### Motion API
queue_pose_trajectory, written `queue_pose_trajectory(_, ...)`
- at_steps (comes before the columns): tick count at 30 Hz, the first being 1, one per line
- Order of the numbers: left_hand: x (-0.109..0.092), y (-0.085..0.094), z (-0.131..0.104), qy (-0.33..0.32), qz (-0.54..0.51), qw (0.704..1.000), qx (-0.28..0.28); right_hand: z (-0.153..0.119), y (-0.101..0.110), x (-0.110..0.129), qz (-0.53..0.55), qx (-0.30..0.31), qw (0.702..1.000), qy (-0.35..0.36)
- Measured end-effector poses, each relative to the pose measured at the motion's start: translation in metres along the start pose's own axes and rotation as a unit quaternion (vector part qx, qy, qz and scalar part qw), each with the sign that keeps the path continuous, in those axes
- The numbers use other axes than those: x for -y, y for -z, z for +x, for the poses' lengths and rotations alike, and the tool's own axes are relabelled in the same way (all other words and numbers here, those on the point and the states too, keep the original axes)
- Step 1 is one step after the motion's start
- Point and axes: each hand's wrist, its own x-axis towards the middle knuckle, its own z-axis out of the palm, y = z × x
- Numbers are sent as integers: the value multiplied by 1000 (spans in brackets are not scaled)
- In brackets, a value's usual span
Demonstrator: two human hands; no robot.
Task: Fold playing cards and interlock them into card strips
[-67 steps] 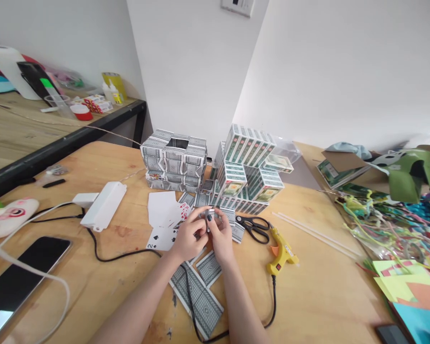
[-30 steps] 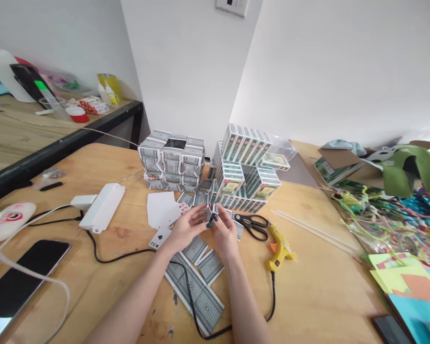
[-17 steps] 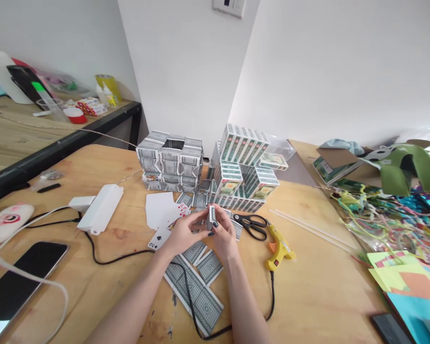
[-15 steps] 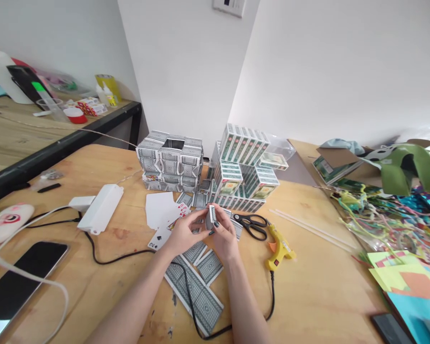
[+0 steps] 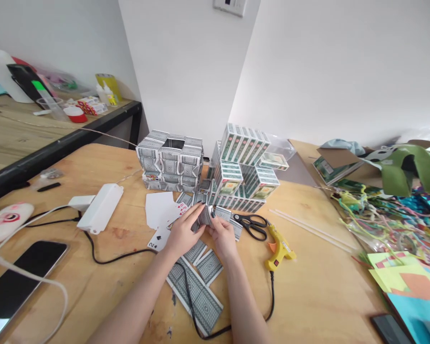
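Card (image 5: 204, 218) tipped over, left hand (image 5: 182, 233) flattened
Held narrow edge up earlier, it now shows its patterned back beside the right hand's (image 5: 222, 236) thumb; the left fingers have straightened.

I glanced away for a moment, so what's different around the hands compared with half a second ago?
The left hand has straightened from a curled pinch to a flatter pose; the held card has turned, showing more of its patterned side. The right hand keeps its pinch. The glue gun, scissors and stacked boxes stayed put.
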Motion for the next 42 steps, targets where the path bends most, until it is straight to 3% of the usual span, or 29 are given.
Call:
queue_pose_trajectory(9,2,3,1,-4,4,1000,24,3,10,4,50,-12,997,-51)
queue_pose_trajectory(19,5,4,1,2,5,999,48,3,10,-1,8,7,1000,-19)
queue_pose_trajectory(42,8,6,2,13,-16,998,65,3,9,0,2,9,1000,-26)
